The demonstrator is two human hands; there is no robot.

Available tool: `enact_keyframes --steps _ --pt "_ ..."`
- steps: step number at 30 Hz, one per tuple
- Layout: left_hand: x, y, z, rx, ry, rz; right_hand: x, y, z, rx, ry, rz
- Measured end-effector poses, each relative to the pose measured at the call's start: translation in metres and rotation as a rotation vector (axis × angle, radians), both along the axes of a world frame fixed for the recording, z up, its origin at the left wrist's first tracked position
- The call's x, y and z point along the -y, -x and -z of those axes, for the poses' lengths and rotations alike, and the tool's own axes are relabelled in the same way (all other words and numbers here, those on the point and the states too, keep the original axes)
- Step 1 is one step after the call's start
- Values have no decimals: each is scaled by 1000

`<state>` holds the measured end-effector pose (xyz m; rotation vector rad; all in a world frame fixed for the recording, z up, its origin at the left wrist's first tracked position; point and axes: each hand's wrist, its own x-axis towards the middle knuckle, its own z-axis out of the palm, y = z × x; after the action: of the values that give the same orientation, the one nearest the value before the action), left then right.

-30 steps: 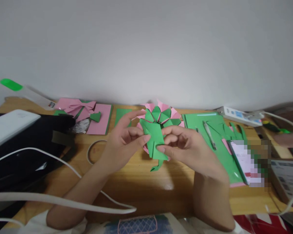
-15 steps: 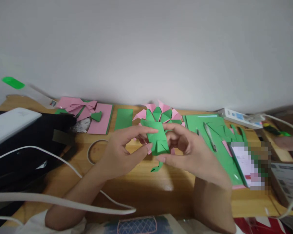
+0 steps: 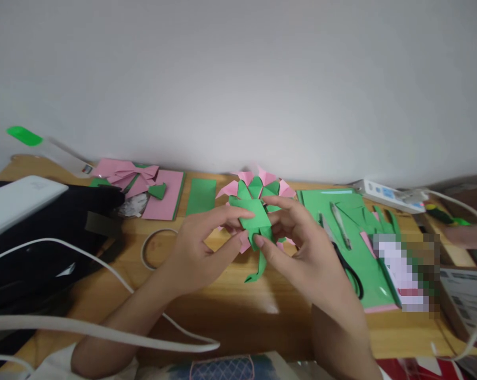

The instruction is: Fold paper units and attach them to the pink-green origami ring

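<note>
A folded green paper piece [image 3: 255, 214] is held between both hands, above the middle of the table. My left hand [image 3: 212, 243] pinches its left side, fingers on top and thumb at the lower left edge. My right hand [image 3: 297, 237] grips its right side, the thumb pressing on the lower fold. Just behind lies a round pink and green paper flower [image 3: 255, 186], partly hidden by the held piece and my fingers. A thin curled green strip [image 3: 255, 275] hangs or lies below the held piece; where it joins is hidden.
Pink folded paper [image 3: 137, 174] and a green rectangle [image 3: 202, 196] lie left. Green sheets [image 3: 365, 264] with a cutter [image 3: 341, 226] and black-handled scissors [image 3: 355, 277] lie right, beside a power strip [image 3: 384, 193]. White cables [image 3: 103, 327] cross the left side.
The lower part of the green piece has been folded or turned, and my right thumb has moved up onto it. My right hand has shifted, uncovering the scissors and more of the curled strip.
</note>
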<state>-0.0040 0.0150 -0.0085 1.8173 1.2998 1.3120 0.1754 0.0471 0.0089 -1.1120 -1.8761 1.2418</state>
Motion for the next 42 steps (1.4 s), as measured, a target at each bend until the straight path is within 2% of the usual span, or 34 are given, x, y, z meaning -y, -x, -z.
enact_keyframes --steps 4,9,14,17,21,23,25,28,30,33,35,38,42 --pt "1 1 0 3 1 13 -2 1 2 -44 58 4" --pt "0 1 0 -20 -50 51 -7 1 3 -212 274 -39" --pt "1 -3 6 53 -60 -3 -7 2 2 -242 306 -69" --pt "2 -3 8 163 -25 -34 -7 3 3 -288 332 -64" --pt "0 -1 5 392 106 -33 -8 3 2 -359 373 -75" --pt "-1 2 1 409 133 -1 -10 3 2 -370 408 -103" --pt "-2 4 -4 340 124 42 -11 3 3 -364 422 -120" --pt "-2 5 -9 239 156 86 -10 4 6 -304 383 -128" --pt "-2 4 -10 218 194 66 -8 6 7 -231 312 -76" --pt "-2 2 -8 193 213 -28 -2 8 5 -105 97 95" --pt "-2 1 -6 186 219 -107 2 8 2 -10 -64 147" --pt "-2 1 -2 189 210 -175 5 7 -3 94 -213 83" --pt "-1 1 1 167 152 -194 5 5 -3 77 -223 68"
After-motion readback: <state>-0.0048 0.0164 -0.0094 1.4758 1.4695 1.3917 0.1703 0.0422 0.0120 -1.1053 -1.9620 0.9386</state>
